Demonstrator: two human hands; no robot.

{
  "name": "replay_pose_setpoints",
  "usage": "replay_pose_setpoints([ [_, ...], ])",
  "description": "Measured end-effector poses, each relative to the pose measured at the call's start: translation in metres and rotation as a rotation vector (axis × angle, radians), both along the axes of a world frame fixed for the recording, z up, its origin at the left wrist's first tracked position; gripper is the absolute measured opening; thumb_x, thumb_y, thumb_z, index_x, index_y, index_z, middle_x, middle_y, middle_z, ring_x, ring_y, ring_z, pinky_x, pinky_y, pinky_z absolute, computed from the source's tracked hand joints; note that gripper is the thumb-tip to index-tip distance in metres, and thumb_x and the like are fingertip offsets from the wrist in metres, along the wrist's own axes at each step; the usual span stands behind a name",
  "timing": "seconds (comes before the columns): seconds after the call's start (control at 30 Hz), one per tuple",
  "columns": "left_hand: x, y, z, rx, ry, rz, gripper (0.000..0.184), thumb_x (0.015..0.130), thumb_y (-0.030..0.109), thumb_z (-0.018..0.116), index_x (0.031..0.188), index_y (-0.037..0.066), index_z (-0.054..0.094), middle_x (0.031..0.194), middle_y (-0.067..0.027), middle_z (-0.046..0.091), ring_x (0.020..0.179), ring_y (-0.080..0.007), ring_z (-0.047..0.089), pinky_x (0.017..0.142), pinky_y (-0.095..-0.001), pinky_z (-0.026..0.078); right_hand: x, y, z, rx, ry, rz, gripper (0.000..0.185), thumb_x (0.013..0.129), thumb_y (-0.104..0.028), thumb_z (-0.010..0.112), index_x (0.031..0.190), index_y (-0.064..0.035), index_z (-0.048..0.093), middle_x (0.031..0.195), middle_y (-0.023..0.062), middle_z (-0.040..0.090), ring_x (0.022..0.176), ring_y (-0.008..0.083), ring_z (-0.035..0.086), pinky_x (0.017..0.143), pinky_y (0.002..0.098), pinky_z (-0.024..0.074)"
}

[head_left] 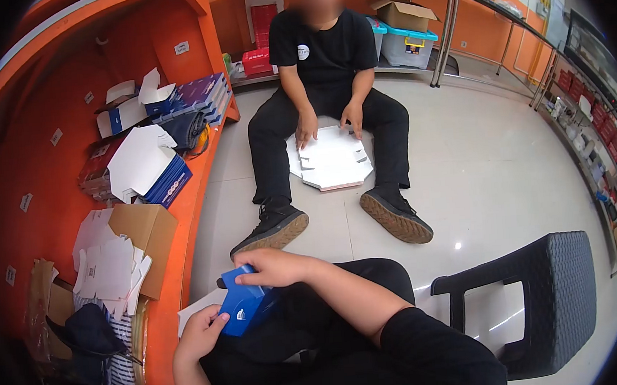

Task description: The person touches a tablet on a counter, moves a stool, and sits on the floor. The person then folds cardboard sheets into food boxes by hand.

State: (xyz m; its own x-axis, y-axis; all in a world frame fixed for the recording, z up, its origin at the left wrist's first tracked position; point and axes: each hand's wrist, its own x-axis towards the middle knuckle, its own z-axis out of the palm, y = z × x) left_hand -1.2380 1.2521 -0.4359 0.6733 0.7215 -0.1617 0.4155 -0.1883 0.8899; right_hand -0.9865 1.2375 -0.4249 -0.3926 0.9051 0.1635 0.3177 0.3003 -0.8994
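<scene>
A blue cardboard box (241, 308) with a small white print rests over my lap, between both hands. My left hand (202, 331) grips its lower left edge, thumb on the printed face. Higher up, my right hand (265, 268) holds the box's upper flap, its fingers closed round the edge. Part of a white cardboard sheet or flap (201, 307) shows just beyond my left hand; whether it belongs to the box I cannot tell.
Facing me, a person (324, 62) sits on the floor, hands on white flat cardboard (333, 158). An orange shelf (185, 272) at left holds opened boxes (145, 164) and folded cardboard (110, 271). A black plastic stool (556, 304) stands at right. Metal racks line the back and right.
</scene>
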Motion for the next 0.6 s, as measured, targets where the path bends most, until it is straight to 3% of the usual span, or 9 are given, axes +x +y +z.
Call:
replay_pose_setpoints([
  [0.07, 0.000, 0.000, -0.011, -0.220, -0.173, 0.062, 0.019, 0.089, 0.013, 0.051, 0.097, -0.003, 0.057, 0.082, -0.0060, 0.063, 0.072, -0.0105, 0.058, 0.066, -0.0239, 0.044, 0.000, -0.002, 0.001, 0.062, -0.058, -0.040, 0.022, 0.082, -0.023, 0.058, 0.088, -0.0032, 0.051, 0.077, 0.0145, 0.057, 0.073, 0.0291, 0.057, 0.065, 0.0368, 0.0433],
  [0.2, 0.020, -0.004, -0.027, -0.276, -0.261, 0.140, 0.020, 0.090, 0.010, 0.049, 0.104, -0.003, 0.055, 0.086, -0.0044, 0.062, 0.075, -0.0077, 0.057, 0.067, -0.0196, 0.044, -0.004, -0.006, -0.001, 0.257, -0.206, -0.083, 0.022, 0.078, -0.019, 0.059, 0.088, -0.0002, 0.051, 0.084, 0.0190, 0.059, 0.083, 0.0358, 0.057, 0.072, 0.0416, 0.0440],
  [0.3, 0.029, -0.003, -0.037, -0.355, -0.271, 0.179, 0.020, 0.089, 0.010, 0.050, 0.104, -0.003, 0.055, 0.085, -0.0041, 0.063, 0.072, -0.0065, 0.057, 0.063, -0.0192, 0.044, -0.002, -0.007, 0.001, 0.237, -0.305, -0.143, 0.021, 0.078, -0.015, 0.060, 0.090, -0.0011, 0.050, 0.089, 0.0162, 0.057, 0.085, 0.0352, 0.055, 0.075, 0.0414, 0.0428],
  [0.47, 0.034, 0.002, -0.023, -0.259, -0.180, 0.219, 0.021, 0.089, 0.010, 0.052, 0.105, -0.001, 0.056, 0.081, -0.0029, 0.063, 0.065, -0.0053, 0.056, 0.057, -0.0182, 0.043, -0.005, -0.001, -0.006, 0.373, -0.228, -0.129, 0.017, 0.077, -0.012, 0.060, 0.089, -0.0018, 0.053, 0.086, 0.0134, 0.056, 0.087, 0.0329, 0.054, 0.080, 0.0398, 0.0419],
  [0.6, 0.033, -0.003, 0.002, -0.092, -0.071, 0.206, 0.023, 0.088, 0.010, 0.052, 0.106, -0.003, 0.056, 0.082, -0.0039, 0.063, 0.068, -0.0059, 0.055, 0.060, -0.0189, 0.043, -0.006, -0.001, -0.008, 0.332, -0.165, -0.083, 0.016, 0.076, -0.014, 0.061, 0.088, -0.0039, 0.058, 0.087, 0.0123, 0.056, 0.091, 0.0310, 0.052, 0.082, 0.0383, 0.0407],
])
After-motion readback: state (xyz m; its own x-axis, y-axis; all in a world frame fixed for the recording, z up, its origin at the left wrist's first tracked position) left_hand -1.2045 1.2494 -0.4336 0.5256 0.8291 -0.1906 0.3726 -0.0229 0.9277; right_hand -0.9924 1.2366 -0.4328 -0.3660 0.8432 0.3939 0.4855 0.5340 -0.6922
